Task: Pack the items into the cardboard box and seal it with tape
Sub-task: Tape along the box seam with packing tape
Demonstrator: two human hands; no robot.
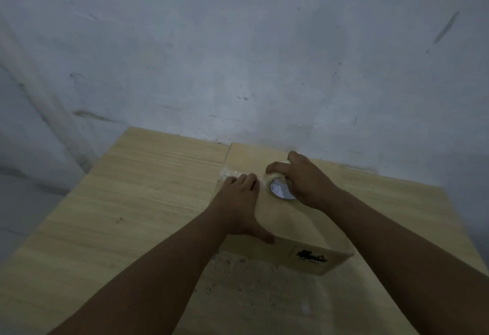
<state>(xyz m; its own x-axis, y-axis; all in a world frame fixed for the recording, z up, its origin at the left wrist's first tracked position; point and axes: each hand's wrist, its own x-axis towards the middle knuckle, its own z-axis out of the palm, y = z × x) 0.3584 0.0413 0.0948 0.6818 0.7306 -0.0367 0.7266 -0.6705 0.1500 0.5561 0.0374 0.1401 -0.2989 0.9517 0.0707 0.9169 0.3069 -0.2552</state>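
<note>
We see both bare forearms reach up from 6 o'clock and meet over the cardboard box (pixel 288 226). The left hand (pixel 239 202) lies flat on the box top, fingers straight and close together, their tips on a clear tape strip (pixel 234 173). Its thumb is splayed toward 5 o'clock along the box's near edge. Its grip is open, pressing rather than holding. The right hand (pixel 308 182), at 3 o'clock of the left, has its grip closed around the tape roll (pixel 281 189), fingers and thumb curled over the rim. The roll stands on edge on the box top, so we look into its pale core.

The box is plain brown board, closed and rectangular, with a dark printed label (pixel 312 257) on its near side face. The glossy strip runs toward 9 o'clock and over the box's left edge. The box rests on a light wood-grain bench (pixel 127 202), at 5 o'clock in the picture, its far end close to a scuffed grey-white wall (pixel 238 43). Pale specks dot the bench at 6 o'clock of the box.
</note>
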